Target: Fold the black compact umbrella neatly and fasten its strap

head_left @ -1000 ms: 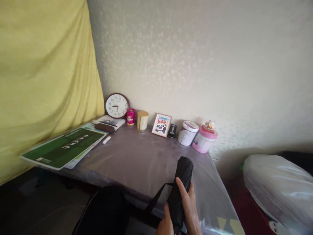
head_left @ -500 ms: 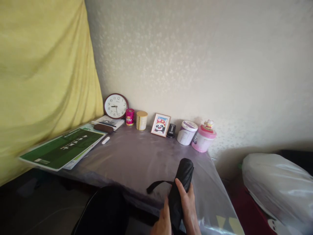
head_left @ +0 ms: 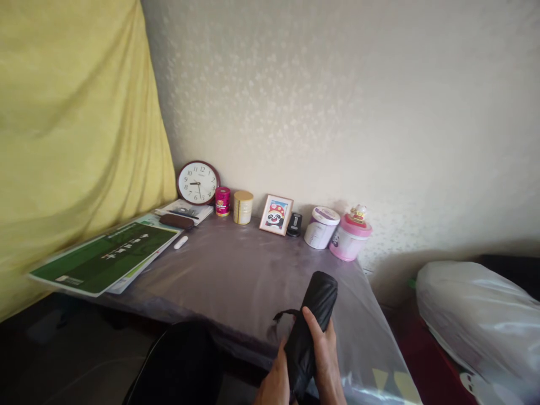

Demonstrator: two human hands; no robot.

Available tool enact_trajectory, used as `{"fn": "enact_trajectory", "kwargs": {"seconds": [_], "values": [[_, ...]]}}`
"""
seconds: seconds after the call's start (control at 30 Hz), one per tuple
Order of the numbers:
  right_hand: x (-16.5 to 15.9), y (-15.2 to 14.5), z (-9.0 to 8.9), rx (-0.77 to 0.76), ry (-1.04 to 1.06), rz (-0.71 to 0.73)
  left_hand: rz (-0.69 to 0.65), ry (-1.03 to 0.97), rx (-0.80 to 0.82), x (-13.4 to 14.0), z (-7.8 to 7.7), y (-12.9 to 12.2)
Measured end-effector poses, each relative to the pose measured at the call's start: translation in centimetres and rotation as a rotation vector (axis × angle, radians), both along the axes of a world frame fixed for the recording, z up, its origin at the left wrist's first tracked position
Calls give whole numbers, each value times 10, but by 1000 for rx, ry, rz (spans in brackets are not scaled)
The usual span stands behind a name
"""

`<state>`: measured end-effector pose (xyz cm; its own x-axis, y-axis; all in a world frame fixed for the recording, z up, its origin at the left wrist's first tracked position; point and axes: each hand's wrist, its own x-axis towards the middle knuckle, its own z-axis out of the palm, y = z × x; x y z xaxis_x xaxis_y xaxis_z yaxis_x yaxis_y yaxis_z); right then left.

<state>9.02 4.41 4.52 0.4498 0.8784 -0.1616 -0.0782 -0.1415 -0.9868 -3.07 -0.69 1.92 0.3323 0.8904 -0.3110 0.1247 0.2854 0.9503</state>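
Note:
A black folded umbrella is held tilted over the near right part of the table, its rounded end pointing away from me. My right hand is closed round its right side, the thumb lying across the top. On the left side my left hand grips the lower part, with most of its fingers hidden beneath. A short black strap sticks out loose to the left of the umbrella. The lower end runs down between both hands and out of sight.
Along the wall stand a clock, a pink can, a yellow-lidded can, a framed panda picture, a black stapler-like object and two tubs. Green sheets lie left; a plastic-wrapped bundle sits right.
The umbrella has turned slightly in my hands, and its strap now shows shorter and closer to it. My left hand has shifted a little left. Both hands keep their hold.

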Motion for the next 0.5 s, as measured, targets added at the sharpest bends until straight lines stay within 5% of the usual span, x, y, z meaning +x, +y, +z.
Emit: {"fn": "enact_trajectory", "kwargs": {"seconds": [0.23,0.5], "values": [[3,-1,-6,-25,168,-2,-123,-58,144,3,3,6],[-3,-1,-10,-2,78,-12,-160,415,143,-3,-3,3]]}}
